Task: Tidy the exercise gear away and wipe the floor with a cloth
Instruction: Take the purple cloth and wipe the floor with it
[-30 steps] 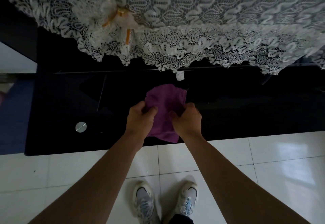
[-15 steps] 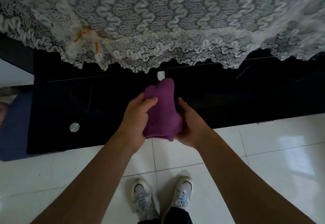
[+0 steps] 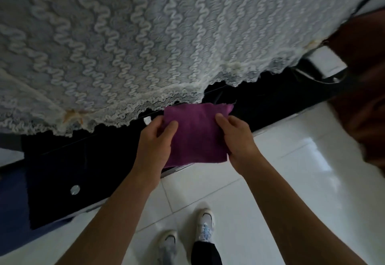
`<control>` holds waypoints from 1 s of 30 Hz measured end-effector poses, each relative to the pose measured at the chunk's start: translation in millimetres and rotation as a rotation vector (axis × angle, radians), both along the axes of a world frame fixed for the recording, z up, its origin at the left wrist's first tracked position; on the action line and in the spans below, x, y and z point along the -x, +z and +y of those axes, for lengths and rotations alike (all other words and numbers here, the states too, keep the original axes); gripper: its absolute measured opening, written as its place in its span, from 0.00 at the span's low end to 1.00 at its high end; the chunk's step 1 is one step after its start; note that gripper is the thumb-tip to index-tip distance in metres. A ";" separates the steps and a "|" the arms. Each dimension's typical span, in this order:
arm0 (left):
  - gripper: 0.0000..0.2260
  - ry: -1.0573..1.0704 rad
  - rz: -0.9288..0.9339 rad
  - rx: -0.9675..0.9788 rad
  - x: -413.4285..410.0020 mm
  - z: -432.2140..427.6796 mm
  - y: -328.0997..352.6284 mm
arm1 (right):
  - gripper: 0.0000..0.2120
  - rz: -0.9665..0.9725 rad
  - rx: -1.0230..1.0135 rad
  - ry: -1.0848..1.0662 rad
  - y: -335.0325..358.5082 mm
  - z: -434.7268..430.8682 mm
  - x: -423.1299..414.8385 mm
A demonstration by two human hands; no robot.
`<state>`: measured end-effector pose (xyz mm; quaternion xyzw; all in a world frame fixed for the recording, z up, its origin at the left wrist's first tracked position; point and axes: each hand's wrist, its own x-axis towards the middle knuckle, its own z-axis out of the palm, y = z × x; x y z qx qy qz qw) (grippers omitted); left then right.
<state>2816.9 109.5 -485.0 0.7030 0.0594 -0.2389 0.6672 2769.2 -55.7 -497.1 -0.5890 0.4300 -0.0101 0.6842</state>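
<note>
Both hands pinch the purple cloth point(image 3: 198, 133) spread flat, long axis running left-right, left hand point(image 3: 154, 146) and right hand point(image 3: 237, 139) fingers clamped on opposite side edges.

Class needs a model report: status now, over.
Left grip, right grip pinch square purple fabric cloth, spread flat. Held off white tiled floor. No obstacle seen.

White lace cover point(image 3: 145, 35) is hanging above the grip, draping over a black cabinet point(image 3: 83, 160) sitting right behind it. Glossy white tiled floor point(image 3: 291, 171) is catching light below-right of the grip, and something brown point(image 3: 364, 77) is looking blurry far right.
</note>
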 end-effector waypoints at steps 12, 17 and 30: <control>0.13 -0.460 -0.360 -0.133 104.3 -83.6 129.9 | 0.12 0.158 0.540 -0.355 159.2 -33.0 173.4; 0.09 -0.683 -0.550 -0.125 187.2 -131.4 187.0 | 0.14 0.208 0.548 -0.613 206.1 -48.5 280.8; 0.08 -1.139 -0.663 0.008 475.8 -225.1 234.3 | 0.14 0.139 0.340 -1.173 242.3 -63.2 591.3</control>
